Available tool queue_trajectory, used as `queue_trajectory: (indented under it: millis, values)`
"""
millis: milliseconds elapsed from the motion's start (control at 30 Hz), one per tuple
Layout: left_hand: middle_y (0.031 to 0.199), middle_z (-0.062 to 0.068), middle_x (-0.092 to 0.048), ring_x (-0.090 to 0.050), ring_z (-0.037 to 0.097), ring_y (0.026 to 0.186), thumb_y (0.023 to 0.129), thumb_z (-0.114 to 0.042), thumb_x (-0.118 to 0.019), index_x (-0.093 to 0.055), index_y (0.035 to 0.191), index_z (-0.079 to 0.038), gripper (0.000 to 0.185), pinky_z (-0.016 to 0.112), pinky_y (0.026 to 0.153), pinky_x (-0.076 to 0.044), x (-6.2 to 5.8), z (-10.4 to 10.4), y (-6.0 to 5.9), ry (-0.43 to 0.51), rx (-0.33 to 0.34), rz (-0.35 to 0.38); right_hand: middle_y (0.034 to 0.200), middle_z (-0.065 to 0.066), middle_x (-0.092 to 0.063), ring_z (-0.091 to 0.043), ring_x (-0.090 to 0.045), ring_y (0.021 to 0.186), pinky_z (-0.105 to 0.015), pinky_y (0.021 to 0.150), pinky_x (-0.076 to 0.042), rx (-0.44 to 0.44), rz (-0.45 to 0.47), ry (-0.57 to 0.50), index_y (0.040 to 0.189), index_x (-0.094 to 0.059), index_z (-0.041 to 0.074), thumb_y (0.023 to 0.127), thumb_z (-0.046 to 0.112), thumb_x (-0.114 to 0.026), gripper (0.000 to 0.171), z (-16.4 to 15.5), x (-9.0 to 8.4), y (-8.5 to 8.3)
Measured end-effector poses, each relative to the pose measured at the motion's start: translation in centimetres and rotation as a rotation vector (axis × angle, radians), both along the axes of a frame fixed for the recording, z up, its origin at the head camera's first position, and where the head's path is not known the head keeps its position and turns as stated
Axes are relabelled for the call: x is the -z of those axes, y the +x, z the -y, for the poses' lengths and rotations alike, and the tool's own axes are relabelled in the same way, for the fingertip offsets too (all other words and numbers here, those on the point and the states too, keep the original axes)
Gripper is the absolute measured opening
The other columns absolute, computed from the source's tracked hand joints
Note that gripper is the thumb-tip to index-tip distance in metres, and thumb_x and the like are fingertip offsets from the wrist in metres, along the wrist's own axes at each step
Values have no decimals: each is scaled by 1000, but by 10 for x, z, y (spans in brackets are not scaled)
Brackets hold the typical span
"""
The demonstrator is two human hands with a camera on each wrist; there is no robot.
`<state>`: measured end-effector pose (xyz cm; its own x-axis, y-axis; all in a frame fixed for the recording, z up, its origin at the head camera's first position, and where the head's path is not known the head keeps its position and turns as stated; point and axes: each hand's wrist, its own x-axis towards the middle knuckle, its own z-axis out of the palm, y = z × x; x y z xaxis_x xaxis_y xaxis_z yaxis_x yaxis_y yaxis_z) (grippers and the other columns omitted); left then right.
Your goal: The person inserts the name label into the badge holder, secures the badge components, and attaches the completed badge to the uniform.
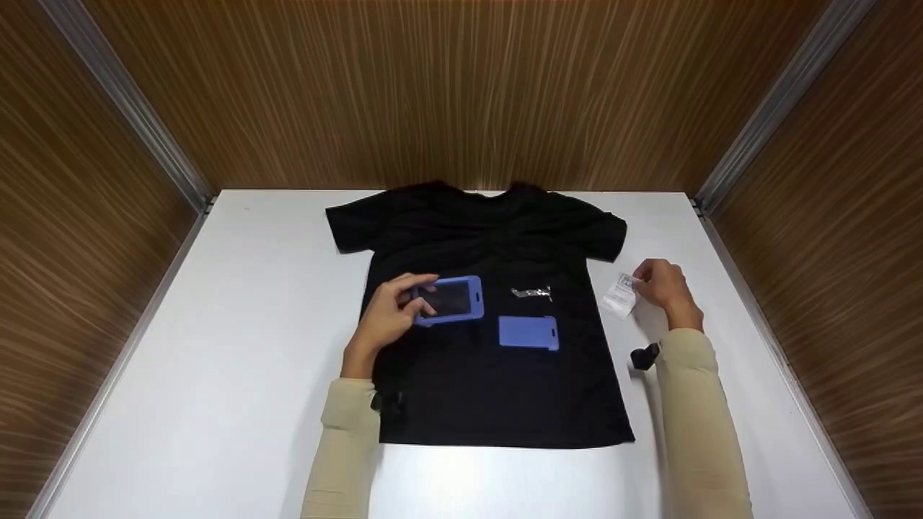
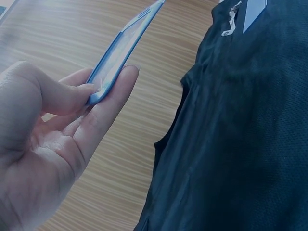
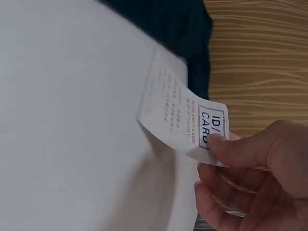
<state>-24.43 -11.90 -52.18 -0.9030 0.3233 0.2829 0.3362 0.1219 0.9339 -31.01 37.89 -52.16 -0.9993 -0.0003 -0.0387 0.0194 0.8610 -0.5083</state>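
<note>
My left hand (image 1: 389, 310) pinches a blue card holder frame (image 1: 476, 297) with a clear window by its left end, above a black T-shirt (image 1: 497, 396). In the left wrist view the thumb and fingers grip the bottom corner of this card holder (image 2: 113, 62), seen nearly edge-on. Right of the shirt, my right hand (image 1: 662, 288) pinches a white paper card (image 1: 619, 297) by one end. The right wrist view shows "ID/ CARD" printed on this paper card (image 3: 178, 110) under the thumb; it bends, its far end down at the white table.
On the shirt lie a second blue card holder piece (image 1: 526, 331) and a small silvery metal clip (image 1: 532, 293) just above it. The shirt is spread flat on a white table (image 1: 252, 324). Wood-grain panels (image 1: 461, 94) enclose the back and both sides.
</note>
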Motion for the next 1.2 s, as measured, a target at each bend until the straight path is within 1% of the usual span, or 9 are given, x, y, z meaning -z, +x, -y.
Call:
queue_trajectory:
  millis: [167,300,467,533,600,700,833,1067,1200]
  values:
    - [118,32,-62,-72,41,84,91,19,-50,-62,135,9,47,18,62,-50,1,0,-1,-2,1,-9,106,-33,-67,-39,-60,93,-32,73,-41,18,-35,-58,114,-65,-9,93,4,-62,25,1,-11,6]
    - [118,32,-63,-73,39,83,91,19,-50,-64,134,5,48,19,61,-50,2,0,-2,-11,1,-15,107,-33,-68,-37,-64,90,-29,69,-43,17,-110,-95,127,-64,-3,92,0,-61,35,7,-17,12]
    - [118,26,-65,-74,37,83,91,19,-50,-66,134,-1,50,19,62,-50,3,0,-3,-24,-12,-10,99,-31,-70,-11,-62,73,-19,60,-44,16,-208,-167,133,-65,2,90,-5,-58,44,19,-22,18]
    - [117,24,-66,-74,37,83,91,19,-50,-67,134,-2,51,19,62,-51,3,0,-2,-30,-17,-7,96,-31,-69,-1,-58,68,-15,57,-45,17,-219,-214,133,-66,1,90,-6,-56,44,25,-24,20]
    - [118,25,-66,-73,39,84,92,19,-50,-66,135,-1,50,19,63,-51,2,0,-2,-31,-15,-5,96,-32,-69,4,-56,66,-13,57,-47,15,-217,-267,132,-66,0,91,-6,-56,43,31,-25,23]
    - [118,29,-64,-73,41,85,92,18,-49,-65,135,2,48,19,63,-50,1,1,-2,-23,-5,-5,97,-33,-68,4,-58,66,-11,58,-50,5,-208,-332,132,-65,-2,91,-7,-57,42,40,-26,28]
    - [119,32,-62,-73,41,85,93,18,-49,-64,135,4,47,19,63,-50,0,1,-3,-19,0,-5,97,-32,-70,4,-59,65,-11,59,-50,-16,-222,-357,129,-66,-2,91,-6,-61,38,51,-27,33]
    - [120,30,-64,-74,32,83,92,17,-50,-66,134,1,48,19,64,-50,-1,0,-2,-28,-11,-4,90,-29,-71,3,-58,64,-13,60,-49,-68,-226,-410,124,-65,-6,90,-7,-66,34,68,-32,43]
    - [119,28,-65,-74,28,82,92,17,-50,-66,134,1,48,19,65,-52,-1,-1,-1,-26,-13,-6,89,-27,-71,1,-61,67,-14,62,-50,-79,-220,-415,123,-66,-4,91,-6,-67,33,74,-33,47]
